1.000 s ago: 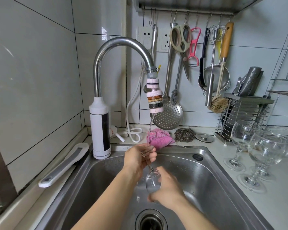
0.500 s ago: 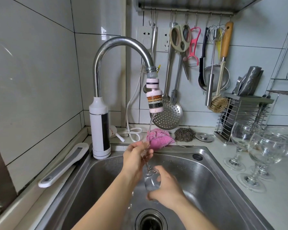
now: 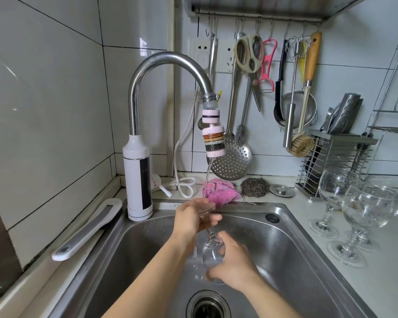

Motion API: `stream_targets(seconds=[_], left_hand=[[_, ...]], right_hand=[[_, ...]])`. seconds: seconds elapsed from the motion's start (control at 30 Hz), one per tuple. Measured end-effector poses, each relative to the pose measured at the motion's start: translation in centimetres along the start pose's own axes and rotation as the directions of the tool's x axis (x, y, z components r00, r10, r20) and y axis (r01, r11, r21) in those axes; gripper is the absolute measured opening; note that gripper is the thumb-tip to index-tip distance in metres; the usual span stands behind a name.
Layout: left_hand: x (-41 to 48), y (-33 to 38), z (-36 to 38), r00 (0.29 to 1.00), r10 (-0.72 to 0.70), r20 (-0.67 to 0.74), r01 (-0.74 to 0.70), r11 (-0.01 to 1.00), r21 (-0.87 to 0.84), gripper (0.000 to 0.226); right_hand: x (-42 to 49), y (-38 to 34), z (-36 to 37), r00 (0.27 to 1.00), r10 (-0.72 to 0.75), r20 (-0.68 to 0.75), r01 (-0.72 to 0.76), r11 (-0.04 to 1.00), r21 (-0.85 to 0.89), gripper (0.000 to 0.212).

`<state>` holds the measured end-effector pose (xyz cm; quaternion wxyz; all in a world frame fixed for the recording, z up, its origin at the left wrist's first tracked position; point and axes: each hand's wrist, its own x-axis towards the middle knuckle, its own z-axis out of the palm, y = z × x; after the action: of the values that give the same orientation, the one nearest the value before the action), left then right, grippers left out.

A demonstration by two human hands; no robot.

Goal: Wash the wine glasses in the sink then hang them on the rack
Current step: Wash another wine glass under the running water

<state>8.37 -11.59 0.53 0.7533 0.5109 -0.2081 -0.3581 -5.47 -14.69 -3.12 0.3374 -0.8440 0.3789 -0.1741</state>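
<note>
Wine glass (image 3: pixel 210 251) was tilted foot-up at lower centre, for rinsing. Its foot was gripped by the left hand (image 3: pixel 189 220), its bowl by the right hand (image 3: pixel 234 265).

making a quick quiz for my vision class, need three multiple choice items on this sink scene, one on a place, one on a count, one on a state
1. Where does the pink cloth lie?
A) on the floor
B) behind the sink rim, beside the steel scourer
C) inside a drawer

2. How many wine glasses stand on the counter right of the sink?
A) one
B) three
C) six

3. What state is the tap in?
A) running
B) off
C) wrapped in a towel

Answers:
1 B, the cloth sits just behind the rim, next to the scourer.
2 B, three stemmed bowls and three feet show there.
3 A, a water stream falls from the tap toward the held glass, which the left hand and right hand grip.
</note>
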Motion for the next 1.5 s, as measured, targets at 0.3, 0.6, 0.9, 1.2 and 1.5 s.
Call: stream_targets(seconds=[0.3,0.6,0.9,1.2,1.5], left_hand=[[-0.1,0.6,-1.4,0.98,0.031,-0.198,-0.021,0.998,0.052,0.019],[1.1,2.2,-4.4,0.963,-0.018,-0.269,-0.062,0.957,-0.284,0.024],[0.8,2.7,-5.2,0.982,-0.012,-0.188,-0.037,0.966,-0.254,0.035],[1.0,2.9,-5.4,0.994,0.052,-0.093,-0.078,0.95,-0.303,0.034],[0.3,2.2,-4.2,0.979,0.009,-0.202,0.013,0.994,0.109,0.018]], right_hand=[[0.0,0.4,-0.6,0.997,0.075,-0.009,-0.074,0.996,0.043,0.063],[0.2,0.6,-0.4,0.992,0.125,-0.022,-0.125,0.992,0.009,0.068],[0.3,0.7,-0.4,0.99,0.141,0.001,-0.141,0.989,-0.036,0.077],[0.2,0.6,-0.5,0.991,0.136,0.002,-0.136,0.99,-0.038,0.072],[0.5,0.7,-0.3,0.996,0.094,-0.011,-0.094,0.995,0.039,0.069]])
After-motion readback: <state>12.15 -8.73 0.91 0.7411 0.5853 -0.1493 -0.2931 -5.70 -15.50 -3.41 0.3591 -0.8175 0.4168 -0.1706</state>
